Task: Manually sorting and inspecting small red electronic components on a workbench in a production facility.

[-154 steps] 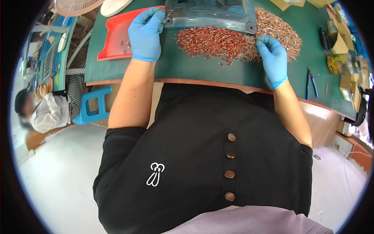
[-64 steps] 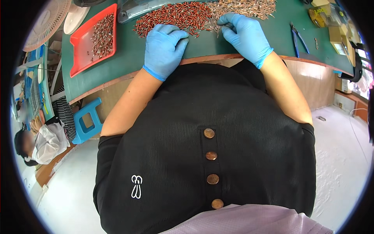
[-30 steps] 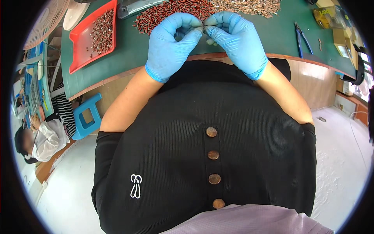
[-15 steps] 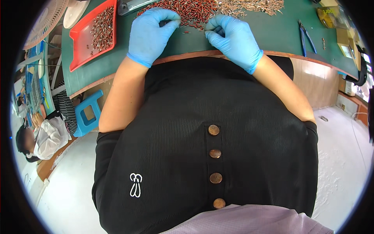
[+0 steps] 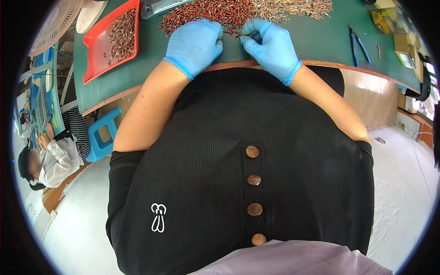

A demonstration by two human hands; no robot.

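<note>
Red plastic tray (image 5: 98,50) holding small dark parts sits at the upper left. Right of it, the blue-gloved left hand (image 5: 195,46) and right hand (image 5: 270,46) curl their fingertips onto the near edge of the heap of small red-sleeved metal pieces (image 5: 208,11), top centre; whether they pinch a piece, or which way it points, cannot be told. Blue-handled pliers (image 5: 357,43) lie upper right.

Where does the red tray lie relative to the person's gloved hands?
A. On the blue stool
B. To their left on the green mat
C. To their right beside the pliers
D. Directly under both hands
B: the red tray lies on the green mat, left of the left hand and right hand.
</note>
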